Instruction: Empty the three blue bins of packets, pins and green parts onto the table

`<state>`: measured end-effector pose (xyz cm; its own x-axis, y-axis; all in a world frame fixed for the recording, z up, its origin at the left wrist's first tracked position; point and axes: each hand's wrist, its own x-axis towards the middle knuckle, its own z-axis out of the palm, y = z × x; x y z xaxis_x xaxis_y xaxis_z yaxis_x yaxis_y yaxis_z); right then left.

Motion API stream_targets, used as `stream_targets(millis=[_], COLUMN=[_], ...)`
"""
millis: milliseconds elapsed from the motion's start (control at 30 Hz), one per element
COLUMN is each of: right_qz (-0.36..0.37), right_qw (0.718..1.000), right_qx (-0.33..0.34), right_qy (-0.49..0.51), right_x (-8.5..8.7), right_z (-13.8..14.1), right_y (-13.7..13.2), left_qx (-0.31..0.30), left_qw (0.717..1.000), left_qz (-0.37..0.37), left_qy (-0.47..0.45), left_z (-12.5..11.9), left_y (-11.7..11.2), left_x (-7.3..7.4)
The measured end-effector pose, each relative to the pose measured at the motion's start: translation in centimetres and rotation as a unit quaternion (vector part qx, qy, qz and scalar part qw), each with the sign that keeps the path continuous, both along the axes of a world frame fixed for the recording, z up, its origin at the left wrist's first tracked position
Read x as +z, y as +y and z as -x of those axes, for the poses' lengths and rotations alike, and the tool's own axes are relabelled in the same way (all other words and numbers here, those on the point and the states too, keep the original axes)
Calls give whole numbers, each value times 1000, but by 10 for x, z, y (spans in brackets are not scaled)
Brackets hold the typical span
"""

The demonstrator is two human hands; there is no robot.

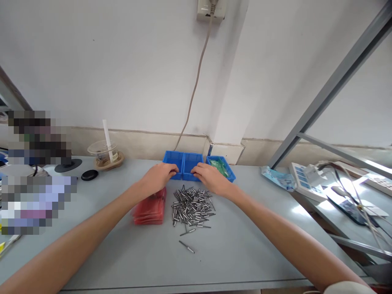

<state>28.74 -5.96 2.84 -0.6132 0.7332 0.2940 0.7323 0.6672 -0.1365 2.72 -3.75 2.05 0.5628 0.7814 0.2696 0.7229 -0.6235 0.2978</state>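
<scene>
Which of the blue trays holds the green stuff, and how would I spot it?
Follow the cable down the wall to the grey table, where three blue trays stand in a row. It is the rightmost tray, just beyond the right hand, angled, and the only one showing green contents.

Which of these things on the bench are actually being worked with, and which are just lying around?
In use:
left hand and right hand, both on the two blue bins
pile of metal pins
red bags

Lying about:
third blue bin with green pieces
plastic cup with straw
black disc
calculator
</scene>
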Motion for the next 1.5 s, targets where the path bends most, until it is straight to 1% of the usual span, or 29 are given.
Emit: stream_targets(millis=[67, 133, 233, 367, 467, 567, 767, 800, 867, 900, 933, 967, 1000, 1033, 1067, 1133, 1167, 1200, 1267, 1333, 1400, 1500], right_qz=[1, 2, 3, 19, 25, 13, 5, 4, -6, -17, -31, -46, -57, -58, -50, -3, 44, 95, 204, 316, 372, 411], right_qw=[1000, 1000, 1000, 998, 998, 998, 998, 998, 998, 999, 999, 999, 998, 996, 993, 983, 978, 972, 952, 916, 894, 868], right_qx=[1, 5, 19, 47, 52, 54, 60, 60, 58, 50, 35, 11, -23, -63, -107, -185, -202, -212, -212, -219, -217, -230], right_qy=[4, 10, 19, 28, 17, 9, 3, 4, 7, 11, 14, 19, 23, 23, 23, 12, -9, -33, -80, -114, -128, -154], right_x=[1, 1, -2, -5, -4, -2, -2, -1, 1, 3, 6, 11, 16, 22, 28, 42, 49, 56, 67, 75, 79, 75], right_z=[2, 3, 1, -3, -6, -9, -9, -8, -9, -11, -15, -20, -27, -36, -45, -64, -72, -78, -85, -83, -77, -65], right_y=[6, 7, -1, -20, -28, -28, -24, -25, -26, -27, -26, -25, -22, -19, -15, -5, 0, 6, 18, 30, 42, 59], left_qx=[-1, 6, 6, -6, -14, -13, -17, -18, -3, 13, 43, 62, 46, 14, -31, -113, -143, -153, -150, -120, -84, -50], left_qw=[1000, 1000, 1000, 999, 998, 998, 998, 998, 1000, 999, 995, 990, 988, 988, 990, 987, 983, 982, 982, 987, 990, 988], left_qz=[4, 6, 16, 40, 50, 59, 62, 55, 10, -31, -84, -128, -148, -148, -135, -116, -111, -111, -106, -93, -95, -134], left_qy=[3, -2, -17, -34, -37, -36, -22, -17, -10, -9, -16, -25, -28, -28, -17, 8, 23, 31, 49, 59, 61, 58], left_z=[0, 2, 9, 15, 16, 14, 11, 10, 7, 5, 1, -3, -7, -11, -16, -25, -29, -32, -38, -44, -50, -60], left_y=[6, 4, -9, -30, -38, -38, -28, -28, -32, -37, -46, -56, -69, -83, -97, -123, -132, -138, -140, -134, -125, -118], left_x=[-1, -2, -4, -3, -1, 1, 1, 1, 2, 2, 2, 2, 2, 0, -3, -13, -20, -27, -41, -53, -61, -68])
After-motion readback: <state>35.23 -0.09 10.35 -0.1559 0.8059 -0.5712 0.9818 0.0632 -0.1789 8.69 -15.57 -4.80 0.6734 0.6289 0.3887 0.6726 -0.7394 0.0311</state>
